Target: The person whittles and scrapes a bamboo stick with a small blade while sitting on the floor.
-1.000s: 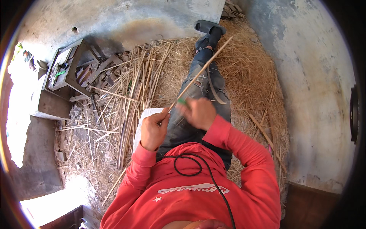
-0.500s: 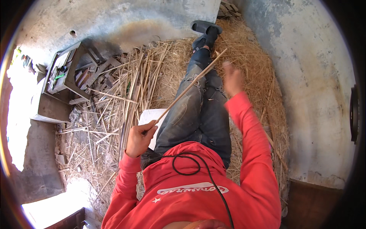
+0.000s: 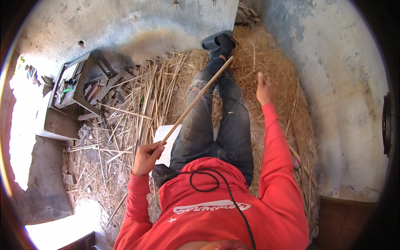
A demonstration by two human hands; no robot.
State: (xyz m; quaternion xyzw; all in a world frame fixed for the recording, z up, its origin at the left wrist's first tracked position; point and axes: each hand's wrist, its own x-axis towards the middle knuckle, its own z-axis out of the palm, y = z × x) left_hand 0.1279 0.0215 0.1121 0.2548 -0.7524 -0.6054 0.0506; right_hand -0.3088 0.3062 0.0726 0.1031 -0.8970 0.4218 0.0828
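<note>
My left hand [image 3: 146, 159] is closed around the near end of a long, thin wooden stick [image 3: 196, 99]. The stick slants up and to the right over my jeans [image 3: 200, 125], its far end close to my ankle. My right hand [image 3: 264, 89] is apart from the stick, to the right of my knees above the straw. Its fingers are mostly curled, with one tip pointing forward; whatever they grip, if anything, is too small or hidden to name. A thin pale sliver [image 3: 253, 55] shows just beyond that hand.
Straw-like shavings [image 3: 279, 79] cover the floor on the right. Long split sticks [image 3: 152, 89] lie piled at left, beside a worn wooden stand [image 3: 73, 83]. A white board [image 3: 164, 135] lies by my left thigh. A black cable [image 3: 204, 170] loops over my red sweatshirt. Concrete walls [image 3: 337, 96] rise around.
My right hand has moved down and to the right, away from the stick. My left hand has lowered slightly with the stick. My legs and sandalled foot have shifted a little.
</note>
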